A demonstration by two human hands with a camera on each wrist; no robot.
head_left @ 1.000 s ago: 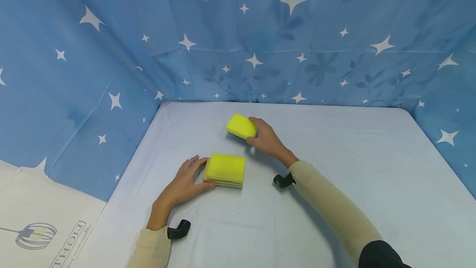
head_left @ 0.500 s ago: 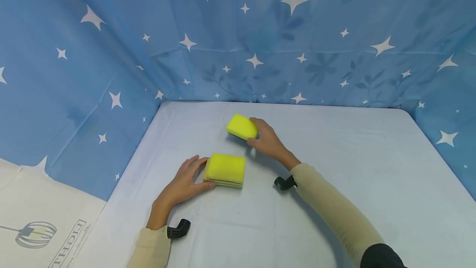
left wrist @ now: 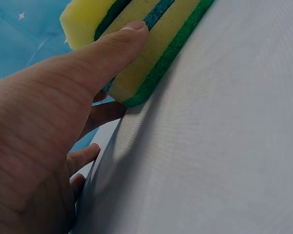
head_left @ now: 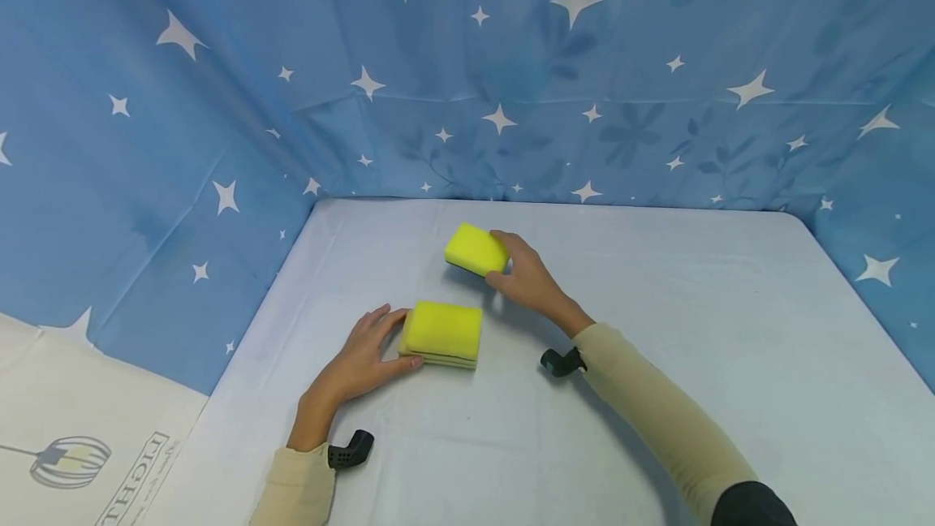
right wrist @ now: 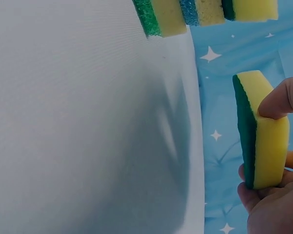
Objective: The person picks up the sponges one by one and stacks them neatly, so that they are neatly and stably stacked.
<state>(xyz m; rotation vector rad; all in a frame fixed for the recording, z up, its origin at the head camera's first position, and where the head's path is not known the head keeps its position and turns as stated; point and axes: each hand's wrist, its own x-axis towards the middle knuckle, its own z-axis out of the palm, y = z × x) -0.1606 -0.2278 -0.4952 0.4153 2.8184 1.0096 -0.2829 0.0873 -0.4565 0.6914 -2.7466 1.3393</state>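
Observation:
A stack of three scrub sponges [head_left: 443, 331] sits on the white table, with yellow foam on top. Its layers show edge-on in the right wrist view: green and blue scouring pads alternate with yellow foam. My left hand [head_left: 358, 360] holds the stack by its left end, thumb [left wrist: 119, 46] on the near side and fingers behind. Beyond the stack and a little to its right, my right hand [head_left: 524, 273] grips another scrub sponge [head_left: 473, 248] between thumb and fingers. That sponge is raised off the table, yellow foam up and dark green pad [right wrist: 246, 136] below.
The white-covered table [head_left: 716, 331] reaches back to a blue curtain [head_left: 511, 63] with white stars, which also runs along the left and right. Pale printed cloth [head_left: 109, 396] lies at the lower left. Each wrist wears a small black camera [head_left: 352, 450].
The right forearm and wrist have shifted very slightly toward the right and the near side. Both hands keep their hold, and the sponges stay where they were.

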